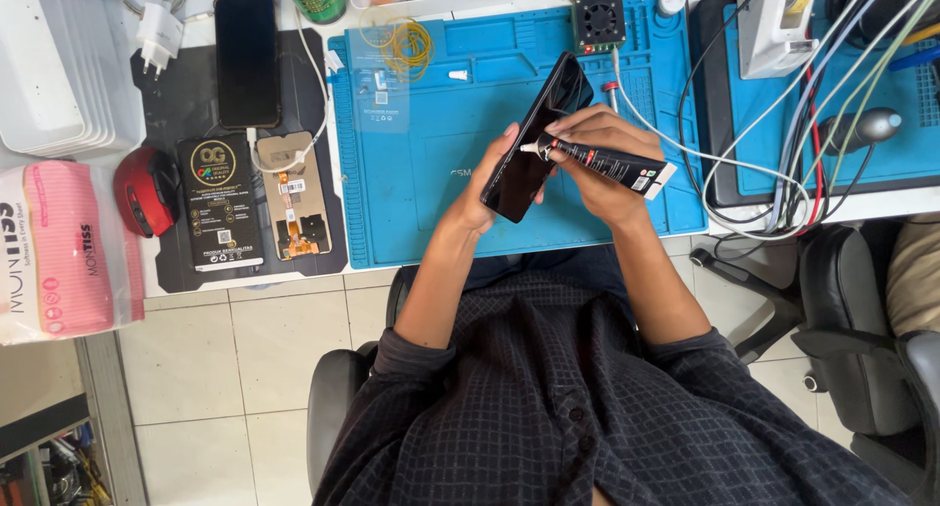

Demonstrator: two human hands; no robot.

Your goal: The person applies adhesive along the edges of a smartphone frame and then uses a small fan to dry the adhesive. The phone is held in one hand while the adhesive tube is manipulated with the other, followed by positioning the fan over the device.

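My left hand holds a black phone tilted on its edge above the blue work mat. My right hand grips a black glue tube with a white nozzle. The nozzle tip touches the phone's edge near its middle. Both hands are over the mat's right half.
A second black phone, a black screen part and an opened phone back lie on a dark mat at the left. A red mouse, a pink tissue pack, a small fan, yellow rubber bands and cables surround the mat.
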